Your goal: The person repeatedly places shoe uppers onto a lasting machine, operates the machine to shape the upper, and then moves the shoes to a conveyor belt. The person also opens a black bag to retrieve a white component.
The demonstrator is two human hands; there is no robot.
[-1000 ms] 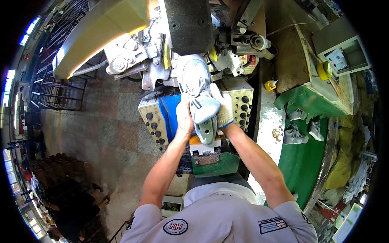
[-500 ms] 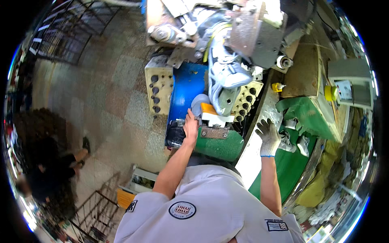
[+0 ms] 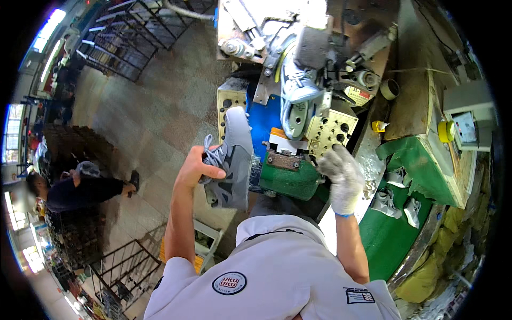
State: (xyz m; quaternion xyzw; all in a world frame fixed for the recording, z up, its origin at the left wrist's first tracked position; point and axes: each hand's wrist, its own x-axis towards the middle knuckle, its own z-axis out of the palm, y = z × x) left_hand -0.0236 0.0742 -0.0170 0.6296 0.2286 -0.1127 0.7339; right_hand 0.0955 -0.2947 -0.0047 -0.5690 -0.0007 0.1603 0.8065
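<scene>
My bare left hand (image 3: 198,169) grips a grey sneaker (image 3: 234,157) at its laced side. The shoe stands on edge, toe toward the machine, its sole turned right. My right hand (image 3: 344,181), in a pale knitted glove with dark fingertips, hovers beside the machine's right control panel (image 3: 332,130). Its fingers are loosely bent and apart, and nothing shows in them. Ahead, another light grey-blue sneaker (image 3: 300,88) sits in the machine among metal clamps. Below that shoe is a white and orange block (image 3: 285,143) above a green machine cover (image 3: 290,181).
Along the right runs a green conveyor belt (image 3: 392,242) carrying several grey shoes (image 3: 385,204), with a green cloth flap (image 3: 408,160) over it. A yellow tape roll (image 3: 446,131) hangs by a grey box. At left are metal racks (image 3: 130,42) and another person (image 3: 80,189).
My left hand has come back and left from the machine, and the grey sneaker is now raised in it. My right hand has moved from the conveyor's edge toward the control panel, its fingers now bent.
</scene>
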